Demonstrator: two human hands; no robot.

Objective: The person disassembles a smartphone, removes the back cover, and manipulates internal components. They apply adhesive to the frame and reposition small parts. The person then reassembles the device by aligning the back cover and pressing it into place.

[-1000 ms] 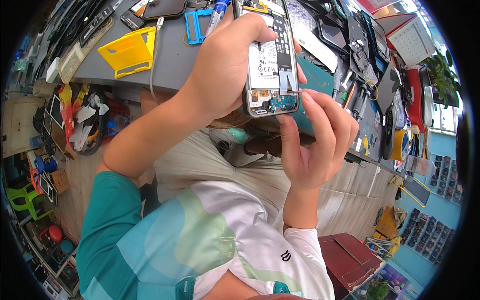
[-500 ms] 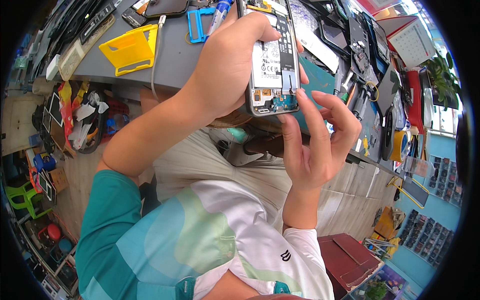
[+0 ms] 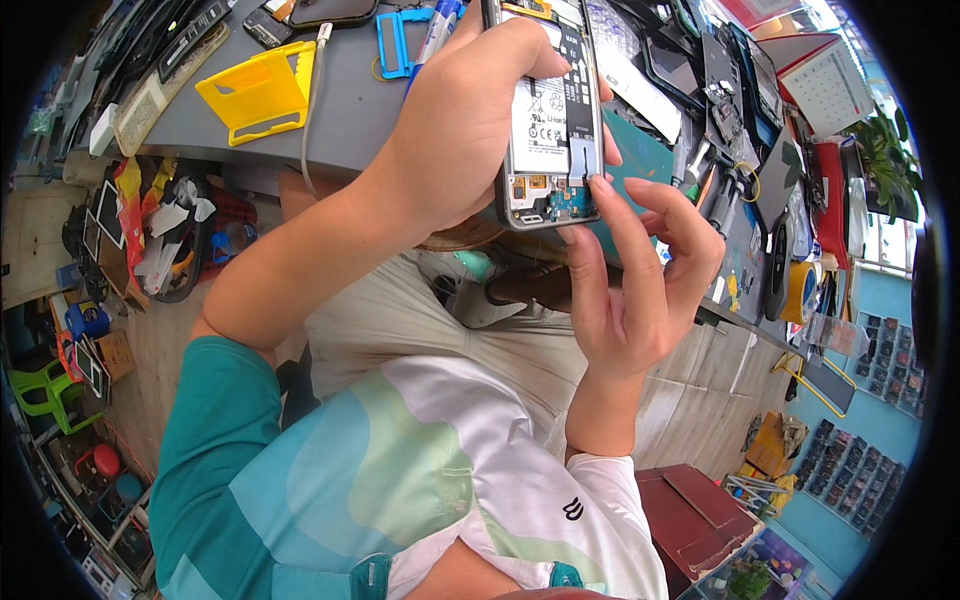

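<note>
Grey cluttered workbench (image 3: pixel 355 135) lies behind an opened, dark-framed slim smartphone (image 3: pixel 555 140), which is held up near the bench's front edge. Nearest: right hand (image 3: pixel 635 275), below and right of phone, index fingertip at its lower right edge, thumb tip by its bottom edge; can't tell if it pinches anything. Left hand (image 3: pixel 450 125) grips phone from its left, thumb over the face, fingertips showing past the right side. Phone likely light, stiff, somewhat slick; bare blue circuit board (image 3: pixel 572 203) at its lower end looks fragile, as does the white-labelled flat battery (image 3: pixel 540 150). Best hold: long side rails. Beyond: flat teal mat (image 3: pixel 645 155) right of phone, yellow plastic folding stand (image 3: pixel 255 90) left. Farthest: white-paged desk calendar (image 3: pixel 825 85), leafy green plant (image 3: pixel 880 160), well right of phone.
</note>
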